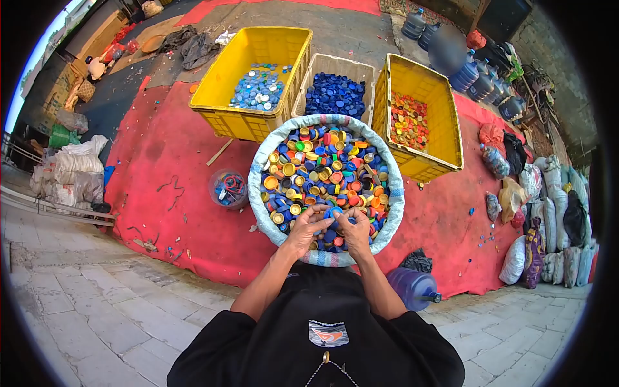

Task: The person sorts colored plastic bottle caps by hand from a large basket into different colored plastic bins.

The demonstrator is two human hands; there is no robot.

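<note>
The left hand (pixel 308 229) has its fingers curled into a pinch on a blue bottle cap (pixel 333 212), which lies just right of its fingertips, above the near edge of a cloth-rimmed round tub (pixel 259 177). The cap is round, so no long axis guides the grip. The right hand (pixel 356 233) closes on it from the other side, fingers bent and nearly shut; neither hand is clearly nearer.

Leftmost on the red mat (pixel 158 148), a small clear bucket (pixel 213 187) holds red and blue pieces too small to name. Beyond it, the left yellow crate (pixel 232 71) carries light-blue and white caps (pixel 261 90). The tub, at the mat's near edge, brims with mixed-colour caps (pixel 309 168). Touching or just behind its far rim, a pale crate (pixel 342 60) contains dark-blue caps (pixel 334 93). Rightmost, another yellow crate (pixel 429 80) holds orange and red caps (pixel 409 122).
</note>
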